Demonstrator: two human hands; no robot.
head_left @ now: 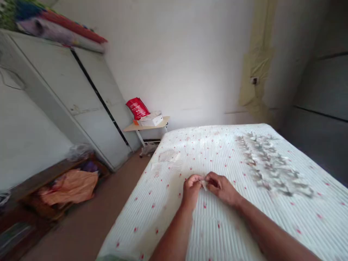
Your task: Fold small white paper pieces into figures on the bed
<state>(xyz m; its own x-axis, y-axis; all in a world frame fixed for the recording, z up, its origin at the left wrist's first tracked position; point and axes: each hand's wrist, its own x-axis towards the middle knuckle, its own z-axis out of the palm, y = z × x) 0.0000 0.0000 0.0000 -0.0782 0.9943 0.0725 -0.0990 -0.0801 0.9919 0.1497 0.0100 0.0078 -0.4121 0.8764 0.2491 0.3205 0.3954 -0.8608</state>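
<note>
My left hand (192,186) and my right hand (219,185) meet over the middle of the bed, both with fingers pinched on one small, pale folded piece (203,184) that looks like paper. Its exact shape is blurred. To the right, several small greyish-white folded pieces (272,163) lie in rows on the bed. Thin pale printed sheets (169,156) lie flat on the bed beyond my left hand.
The bed (206,145) has a white ribbed cover with red dots. Behind it at the left stands a small table (130,128) with a red bag (137,108) and a white box (152,121). A wardrobe (92,123) and a low wooden shelf (24,185) are further left.
</note>
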